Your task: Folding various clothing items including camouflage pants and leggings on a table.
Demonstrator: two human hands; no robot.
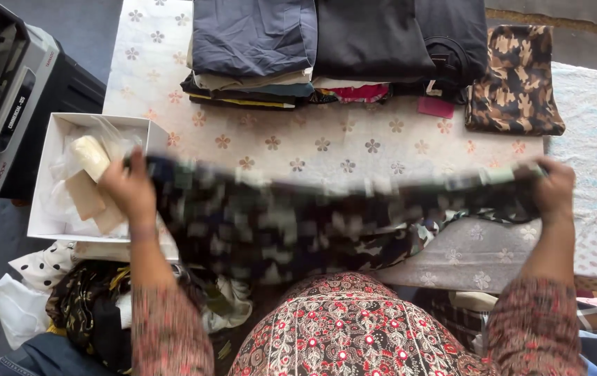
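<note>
Both hands set wide apart: left hand and right hand each clamped on an end of a dark camouflage garment, stretched blurred above the flowered surface. Beyond, folded clothes; left, a white box.

You hold a dark camouflage garment stretched flat across mid-frame, its top edge pinched at both ends, motion-blurred.

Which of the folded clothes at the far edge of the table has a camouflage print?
The brown camouflage piece lying by itself at the right end; the navy folded pile and black folded pile beside it are plain.
</note>
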